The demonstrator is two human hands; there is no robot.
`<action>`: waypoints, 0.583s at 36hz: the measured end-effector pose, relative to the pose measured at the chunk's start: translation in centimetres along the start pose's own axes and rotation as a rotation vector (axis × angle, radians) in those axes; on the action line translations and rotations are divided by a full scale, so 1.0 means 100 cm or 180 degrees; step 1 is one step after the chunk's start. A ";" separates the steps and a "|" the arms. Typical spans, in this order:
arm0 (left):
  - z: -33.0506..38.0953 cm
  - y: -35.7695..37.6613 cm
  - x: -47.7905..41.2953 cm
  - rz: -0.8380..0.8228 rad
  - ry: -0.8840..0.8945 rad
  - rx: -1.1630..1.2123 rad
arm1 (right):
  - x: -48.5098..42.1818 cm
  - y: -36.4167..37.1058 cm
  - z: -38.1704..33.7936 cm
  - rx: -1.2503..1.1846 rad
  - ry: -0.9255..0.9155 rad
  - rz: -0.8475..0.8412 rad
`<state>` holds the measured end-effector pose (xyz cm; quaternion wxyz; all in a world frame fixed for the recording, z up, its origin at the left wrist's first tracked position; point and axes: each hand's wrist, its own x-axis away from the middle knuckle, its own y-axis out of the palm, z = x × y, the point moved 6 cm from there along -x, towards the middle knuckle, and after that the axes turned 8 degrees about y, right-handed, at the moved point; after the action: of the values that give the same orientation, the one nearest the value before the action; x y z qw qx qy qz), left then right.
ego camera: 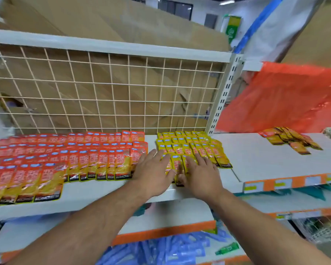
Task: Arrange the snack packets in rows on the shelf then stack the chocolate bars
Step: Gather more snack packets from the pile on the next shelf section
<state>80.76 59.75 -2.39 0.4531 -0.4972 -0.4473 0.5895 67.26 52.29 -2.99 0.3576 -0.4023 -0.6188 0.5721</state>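
From my remote seat, the biggest thing I see is the white metal shelf (103, 190) running across the view. A cream wire-grid back panel (103, 92) stands behind it, and brown cardboard sheets (122, 25) lean behind the grid. To the right, a crumpled red-orange plastic sheet (287, 98) hangs over the neighbouring white shelf board (256, 157).

A broad block of red-orange snack packets (65, 159) covers the left part of the shelf in overlapping rows from the grid to near the front edge. Just beside it, across a narrow bare strip, lies a smaller block of yellow snack packets (191, 148), also in overlapping rows. On the shelf below, I make out a heap of blue packets (161, 249). Well apart on the right board sits a small loose pile of yellow and orange packets (290, 140).

My left hand (153, 169) lies flat with straight, spread fingers on the yellow block's front left edge, grasping nothing. My right hand (201, 175) presses flat on the front row beside it, fingers likewise straight.
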 end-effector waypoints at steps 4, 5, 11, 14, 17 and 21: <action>0.049 0.013 -0.027 -0.0021 0.0030 0.0014 | -0.002 -0.011 0.059 0.0001 0.0047 0.0071; 0.062 0.015 -0.034 -0.0012 0.0060 0.0000 | -0.002 -0.015 0.074 -0.0005 0.0063 0.0105; 0.135 0.027 -0.071 -0.0074 0.0251 0.0107 | 0.002 -0.031 0.155 0.0008 0.0281 0.0125; 0.168 0.032 -0.088 -0.0053 0.0417 0.0107 | 0.004 -0.035 0.190 0.0034 0.0390 0.0074; 0.198 0.040 -0.107 -0.0096 0.0560 0.0197 | 0.004 -0.038 0.221 0.0016 0.0509 0.0003; 0.232 0.054 -0.132 -0.0208 0.0761 0.0249 | -0.002 -0.039 0.258 -0.0076 0.0730 -0.0045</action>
<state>58.53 44.03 -2.88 0.5411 -0.5311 -0.3827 0.5279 43.66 41.18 -1.39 0.4253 -0.4649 -0.5835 0.5123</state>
